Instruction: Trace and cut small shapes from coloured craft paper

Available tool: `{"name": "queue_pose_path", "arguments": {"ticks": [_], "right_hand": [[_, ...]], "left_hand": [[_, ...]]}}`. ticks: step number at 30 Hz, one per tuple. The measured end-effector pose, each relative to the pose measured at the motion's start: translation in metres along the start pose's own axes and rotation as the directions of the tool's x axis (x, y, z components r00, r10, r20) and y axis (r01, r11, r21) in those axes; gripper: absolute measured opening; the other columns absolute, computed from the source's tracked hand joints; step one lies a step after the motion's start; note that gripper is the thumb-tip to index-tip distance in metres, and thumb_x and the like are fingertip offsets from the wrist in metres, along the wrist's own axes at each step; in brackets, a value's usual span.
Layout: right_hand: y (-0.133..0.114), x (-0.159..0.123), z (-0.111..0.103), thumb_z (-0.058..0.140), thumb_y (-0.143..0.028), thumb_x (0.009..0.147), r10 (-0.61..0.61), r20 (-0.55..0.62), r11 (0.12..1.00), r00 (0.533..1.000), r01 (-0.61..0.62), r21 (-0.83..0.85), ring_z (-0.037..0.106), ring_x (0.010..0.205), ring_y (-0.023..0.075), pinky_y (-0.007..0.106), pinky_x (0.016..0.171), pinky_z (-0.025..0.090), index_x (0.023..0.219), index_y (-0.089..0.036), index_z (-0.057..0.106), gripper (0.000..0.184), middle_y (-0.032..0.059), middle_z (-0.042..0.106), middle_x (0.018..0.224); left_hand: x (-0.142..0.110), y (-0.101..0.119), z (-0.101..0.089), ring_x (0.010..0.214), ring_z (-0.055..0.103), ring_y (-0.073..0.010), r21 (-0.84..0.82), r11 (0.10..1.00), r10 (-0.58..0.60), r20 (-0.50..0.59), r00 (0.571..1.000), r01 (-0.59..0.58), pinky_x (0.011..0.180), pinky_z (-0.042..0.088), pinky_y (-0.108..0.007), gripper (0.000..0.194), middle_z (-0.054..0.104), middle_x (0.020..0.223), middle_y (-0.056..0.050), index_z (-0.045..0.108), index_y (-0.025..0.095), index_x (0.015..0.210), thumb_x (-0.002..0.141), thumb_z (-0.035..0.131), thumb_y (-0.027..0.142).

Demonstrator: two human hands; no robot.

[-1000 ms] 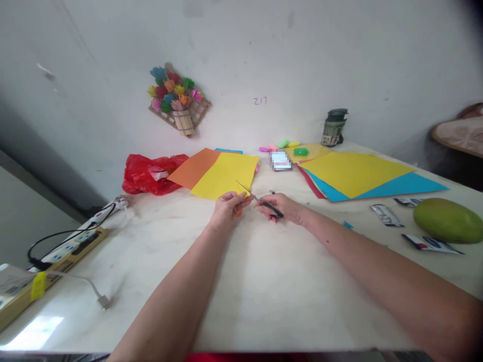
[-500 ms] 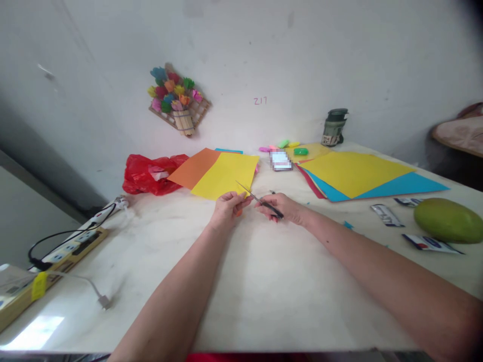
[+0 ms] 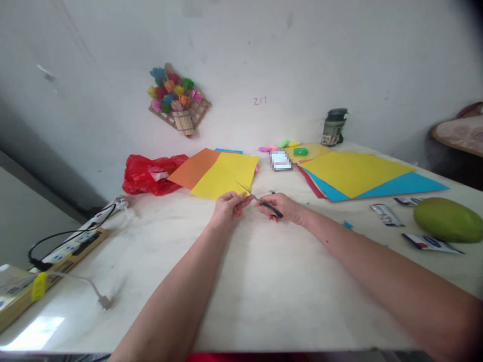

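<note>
Scissors with black handles (image 3: 272,209) are gripped in my right hand (image 3: 284,207), their thin blades pointing up and to the left past my left fingertips. My left hand (image 3: 228,207) is closed in a pinch, and a small orange piece of paper (image 3: 239,213) shows just beneath its fingers. Most of that piece is hidden by the fingers. Just beyond the hands lies a yellow sheet of paper (image 3: 230,173), partly over an orange sheet (image 3: 194,168).
A red plastic bag (image 3: 151,176) lies at the left, behind a power strip (image 3: 70,249). Toward the back are a phone (image 3: 280,160) and a green bottle (image 3: 334,127). At the right are more yellow sheets (image 3: 354,171), blue paper (image 3: 407,186) and a mango (image 3: 448,219).
</note>
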State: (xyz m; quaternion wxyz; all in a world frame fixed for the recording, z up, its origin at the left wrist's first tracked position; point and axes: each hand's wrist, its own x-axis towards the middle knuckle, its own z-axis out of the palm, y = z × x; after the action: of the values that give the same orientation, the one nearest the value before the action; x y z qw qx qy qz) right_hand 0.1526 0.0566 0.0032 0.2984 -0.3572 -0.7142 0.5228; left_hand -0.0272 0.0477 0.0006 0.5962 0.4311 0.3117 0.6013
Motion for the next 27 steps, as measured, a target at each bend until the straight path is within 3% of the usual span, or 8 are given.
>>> {"name": "queue_pose_path", "arguments": {"ticks": [27], "right_hand": [[0.0026,0.001,-0.0009,0.056,-0.036,0.066,-0.044,0.002,0.998,0.999,0.044,0.049,0.043,0.043,0.0063,0.018,0.036,0.034,0.087,-0.011,0.059,0.032,-0.0041,0.044,0.053]], "left_hand": [[-0.0003,-0.0006,-0.0012,0.077,0.064,-0.0194,-0.031,1.0,0.005,0.034,0.999,-0.004,0.075,0.046,-0.027,0.021,0.064,0.062,-0.002,0.05,0.013,0.054,0.061,0.069,0.019]]}}
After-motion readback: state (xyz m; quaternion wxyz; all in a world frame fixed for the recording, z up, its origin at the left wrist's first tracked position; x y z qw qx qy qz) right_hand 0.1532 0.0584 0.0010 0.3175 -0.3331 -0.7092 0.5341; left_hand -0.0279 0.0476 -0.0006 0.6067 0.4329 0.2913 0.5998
